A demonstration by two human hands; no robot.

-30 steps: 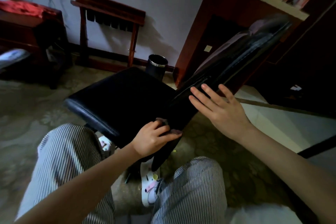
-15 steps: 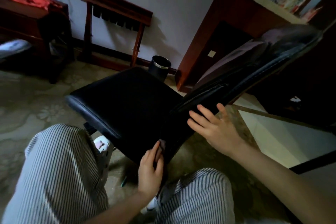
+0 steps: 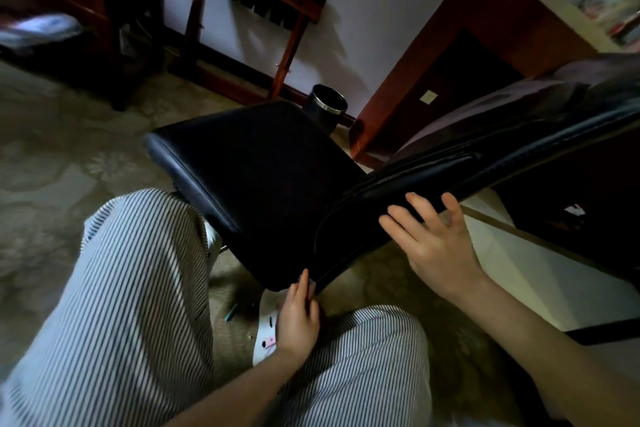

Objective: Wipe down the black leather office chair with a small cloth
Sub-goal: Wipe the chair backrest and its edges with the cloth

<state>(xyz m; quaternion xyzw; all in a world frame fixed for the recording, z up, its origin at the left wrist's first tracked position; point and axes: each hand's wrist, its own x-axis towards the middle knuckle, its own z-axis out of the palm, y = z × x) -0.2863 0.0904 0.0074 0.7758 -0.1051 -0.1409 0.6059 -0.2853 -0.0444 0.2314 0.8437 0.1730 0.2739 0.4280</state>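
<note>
The black leather office chair fills the middle, its seat (image 3: 263, 177) toward me and its backrest (image 3: 485, 163) leaning away to the right. My left hand (image 3: 298, 319) points up at the seat's lowest corner, fingers straight against the seam. A small pale bit of the cloth (image 3: 312, 283) peeks out beside the fingertips; the rest is hidden. My right hand (image 3: 433, 239) lies with spread fingers on the lower edge of the backrest and holds nothing.
My knees in striped trousers frame the chair. A white slipper (image 3: 265, 340) and a pen (image 3: 232, 311) lie on the carpet below. A black bin (image 3: 327, 107) stands behind the seat, a wooden rack (image 3: 256, 10) by the wall, a wooden desk (image 3: 433, 55) at right.
My left hand slid down the seat-back seam to the lowest corner and its fingers went from curled round the cloth to straight. My right hand shifted slightly along the backrest edge.
</note>
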